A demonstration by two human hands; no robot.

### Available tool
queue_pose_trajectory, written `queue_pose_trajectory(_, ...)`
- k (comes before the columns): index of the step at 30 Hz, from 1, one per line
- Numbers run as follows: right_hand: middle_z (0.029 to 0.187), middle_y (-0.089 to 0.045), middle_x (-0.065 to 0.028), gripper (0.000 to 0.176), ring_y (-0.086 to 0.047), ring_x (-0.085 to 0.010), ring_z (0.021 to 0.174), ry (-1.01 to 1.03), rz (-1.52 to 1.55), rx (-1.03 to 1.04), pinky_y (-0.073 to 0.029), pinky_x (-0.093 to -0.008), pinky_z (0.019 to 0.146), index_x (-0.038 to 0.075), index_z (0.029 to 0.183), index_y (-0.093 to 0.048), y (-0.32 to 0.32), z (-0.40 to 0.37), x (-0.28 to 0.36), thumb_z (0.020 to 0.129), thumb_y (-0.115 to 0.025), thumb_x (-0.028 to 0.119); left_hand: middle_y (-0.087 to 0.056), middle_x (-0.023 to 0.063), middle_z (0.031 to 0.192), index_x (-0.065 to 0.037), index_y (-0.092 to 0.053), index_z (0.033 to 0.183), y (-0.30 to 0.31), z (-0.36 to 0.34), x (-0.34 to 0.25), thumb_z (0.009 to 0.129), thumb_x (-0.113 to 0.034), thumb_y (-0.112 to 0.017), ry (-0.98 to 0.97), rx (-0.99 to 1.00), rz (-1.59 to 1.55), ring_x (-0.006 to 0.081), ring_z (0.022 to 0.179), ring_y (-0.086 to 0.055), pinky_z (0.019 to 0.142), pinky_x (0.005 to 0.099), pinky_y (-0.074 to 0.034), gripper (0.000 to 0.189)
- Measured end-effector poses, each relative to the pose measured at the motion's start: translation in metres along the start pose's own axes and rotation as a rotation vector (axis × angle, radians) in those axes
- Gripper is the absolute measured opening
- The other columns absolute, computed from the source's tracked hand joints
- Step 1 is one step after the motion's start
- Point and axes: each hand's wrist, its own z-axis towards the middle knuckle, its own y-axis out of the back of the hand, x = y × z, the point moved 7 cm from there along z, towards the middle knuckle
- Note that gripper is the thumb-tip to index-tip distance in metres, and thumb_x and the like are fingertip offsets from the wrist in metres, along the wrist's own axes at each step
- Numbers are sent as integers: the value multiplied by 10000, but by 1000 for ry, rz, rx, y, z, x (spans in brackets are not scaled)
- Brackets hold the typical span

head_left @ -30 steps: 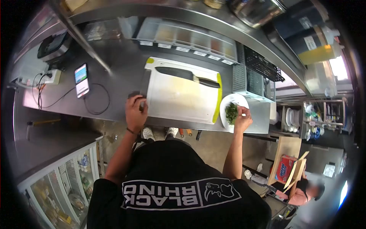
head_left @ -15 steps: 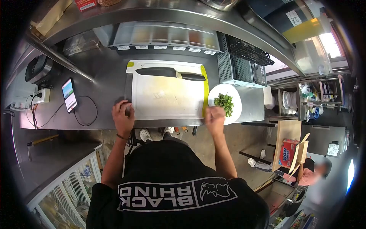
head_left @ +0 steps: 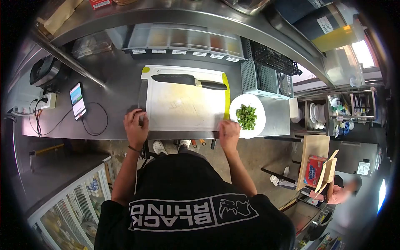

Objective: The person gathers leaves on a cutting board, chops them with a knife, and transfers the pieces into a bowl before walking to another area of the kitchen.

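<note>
A white cutting board with lime-green ends lies flat on the steel counter. Across its far side rests a chef's knife, its black handle pointing right. At the near left corner is my left hand, fingers bent and thumb apart, fingertips right at the board's edge. My right hand hovers by the near right corner, its bent fingers blurred and overlapping the board. Just beyond it, a white plate carries a heap of chopped green leaves.
A lidded container with labelled compartments stands behind the board, beside grey plastic baskets. A phone on a cable lies at left. A steel shelf overhangs the counter. Another person is at far right near a cardboard box.
My right hand has moved left, from the plate's edge to the board's near right corner. My left hand stays at the left edge. Knife and leaves keep their places.
</note>
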Motion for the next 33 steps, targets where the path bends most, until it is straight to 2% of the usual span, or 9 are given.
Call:
queue_pose_trajectory(5,919,-681,-49,131,-588,-276,841,-346,-73,-212,-433,-408,816,123,955,-707,51,9,-77,824,-706,118,-612,49,1062,-103,-647,939,-1,0,-2,788,-85,-690,-20,-25,30,275,959,-544,865,391,-412,158)
queue_pose_trajectory(8,949,-695,-28,104,-595,-275,868,-462,-232,-44,-436,-412,848,128,952,-719,63,16,-113,859,-680,154,-613,48,1059,-103,-650,932,-2,0,0,787,-86,-689,-8,-20,28,273,959,-545,864,390,-412,152)
queue_pose_trajectory(13,824,-698,7,112,-600,-243,895,-345,-367,-133,-432,-407,844,144,902,-741,66,21,-110,865,-689,236,-615,46,1061,-106,-650,926,-1,0,0,782,-85,-691,-5,-17,0,270,952,-547,857,389,-413,151)
queue_pose_trajectory(19,794,-693,-36,119,-612,-240,822,-492,-239,-2,-432,-399,811,104,914,-742,50,18,-100,892,-650,176,-617,44,1056,-102,-643,933,2,1,-4,775,-69,-693,-34,-53,37,265,942,-550,847,388,-413,169)
queue_pose_trajectory(22,793,-680,-75,110,-595,-249,779,-223,0,-55,-426,-396,759,69,846,-718,38,30,-55,882,-663,157,-617,43,1051,-101,-640,936,2,1,-5,774,-62,-691,-44,-58,33,265,936,-551,846,385,-413,174)
queue_pose_trajectory(25,1028,-640,-73,213,-552,-286,911,14,27,72,-388,-455,841,54,1063,-661,11,28,7,894,-617,176,-616,43,1049,-101,-642,933,2,1,-5,777,-63,-689,-33,-51,29,266,929,-551,846,384,-414,168)
queue_pose_trajectory(27,1226,-570,-68,377,-507,-300,1061,43,-14,263,-374,-495,922,119,1217,-618,-12,20,38,867,-647,255,-616,44,1050,-100,-644,931,2,2,-5,777,-64,-689,-32,-50,27,265,924,-549,846,386,-413,164)
queue_pose_trajectory(29,1298,-519,-67,451,-467,-315,1161,120,-29,214,-346,-559,969,152,1276,-577,-20,17,63,855,-671,284,-617,44,1050,-99,-645,931,5,3,-8,776,-65,-690,-37,-55,33,265,920,-548,845,386,-413,165)
queue_pose_trajectory(33,1335,-490,-69,483,-446,-322,1204,104,-28,237,-320,-591,1001,152,1293,-553,-26,6,61,851,-681,302,-618,44,1052,-98,-646,931,3,1,-6,772,-65,-692,-30,-42,35,264,917,-547,845,388,-414,169)
